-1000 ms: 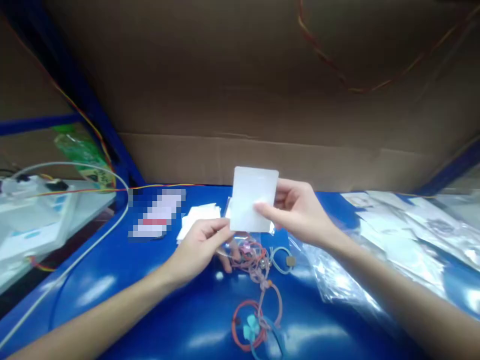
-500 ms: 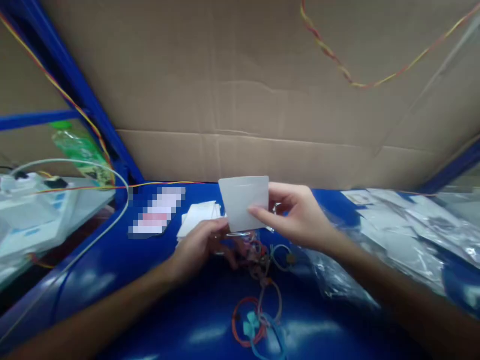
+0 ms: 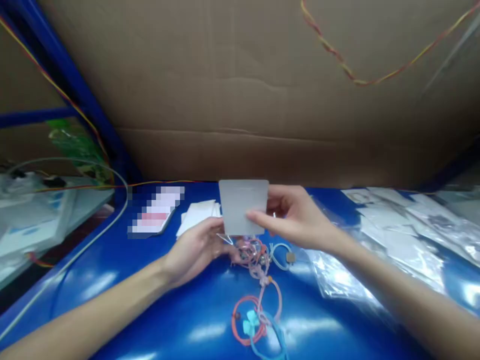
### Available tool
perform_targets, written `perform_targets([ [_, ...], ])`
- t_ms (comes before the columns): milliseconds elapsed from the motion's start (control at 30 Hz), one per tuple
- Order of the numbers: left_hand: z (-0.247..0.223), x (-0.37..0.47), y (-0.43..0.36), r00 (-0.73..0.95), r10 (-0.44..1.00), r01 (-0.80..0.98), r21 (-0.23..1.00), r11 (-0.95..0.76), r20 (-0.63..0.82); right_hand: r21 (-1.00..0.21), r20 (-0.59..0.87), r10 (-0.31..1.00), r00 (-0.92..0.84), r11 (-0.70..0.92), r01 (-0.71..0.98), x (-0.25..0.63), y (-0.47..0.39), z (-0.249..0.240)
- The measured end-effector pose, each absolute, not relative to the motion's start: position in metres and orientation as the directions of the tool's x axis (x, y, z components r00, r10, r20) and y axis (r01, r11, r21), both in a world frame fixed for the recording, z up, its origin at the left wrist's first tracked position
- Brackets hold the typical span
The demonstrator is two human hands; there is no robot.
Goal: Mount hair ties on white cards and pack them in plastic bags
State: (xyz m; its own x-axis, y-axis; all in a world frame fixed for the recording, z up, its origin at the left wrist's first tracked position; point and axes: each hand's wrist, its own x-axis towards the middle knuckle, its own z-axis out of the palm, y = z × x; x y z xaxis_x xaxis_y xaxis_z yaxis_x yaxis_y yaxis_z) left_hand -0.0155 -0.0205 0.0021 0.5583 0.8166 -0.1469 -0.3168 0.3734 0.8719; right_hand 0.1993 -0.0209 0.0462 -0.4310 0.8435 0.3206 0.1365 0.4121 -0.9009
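Observation:
My right hand (image 3: 296,217) holds a blank white card (image 3: 243,206) upright above the blue table (image 3: 112,280), thumb on its front. My left hand (image 3: 197,247) rests just below the card's lower left corner, its fingers pinching the edge of a clear plastic bag (image 3: 227,239). Under the card lies a tangle of pink and orange hair ties (image 3: 255,255). A light blue hair tie with a small tan charm (image 3: 282,257) lies to its right. Nearer me sit more ties, orange, pink and blue, with a teal bow (image 3: 257,320).
A stack of white cards (image 3: 197,215) lies left of my hands. Clear plastic bags (image 3: 397,240) are spread over the right side of the table. A brown cardboard wall (image 3: 240,100) stands behind. A grey cable (image 3: 93,235) and white boxes (image 3: 30,215) are at the left.
My right hand has lowered the white card and shifted it left, towards my left hand and the hair ties. My left hand stayed by the clear bag.

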Motion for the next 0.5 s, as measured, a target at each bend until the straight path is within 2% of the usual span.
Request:
perform_targets([
  [267,0.0034,-0.0143,-0.0161,0.446,0.877,-0.335,0.875,0.349,-0.179,-0.913,0.308,0.866,-0.394,0.386,0.133,0.204,-0.0186,0.049],
  [500,0.0037,-0.0145,-0.0163,0.477,0.859,-0.338,0.862,0.377,-0.188,-0.894,0.356,0.88,-0.314,0.419,0.161,0.207,-0.0157,0.0478],
])
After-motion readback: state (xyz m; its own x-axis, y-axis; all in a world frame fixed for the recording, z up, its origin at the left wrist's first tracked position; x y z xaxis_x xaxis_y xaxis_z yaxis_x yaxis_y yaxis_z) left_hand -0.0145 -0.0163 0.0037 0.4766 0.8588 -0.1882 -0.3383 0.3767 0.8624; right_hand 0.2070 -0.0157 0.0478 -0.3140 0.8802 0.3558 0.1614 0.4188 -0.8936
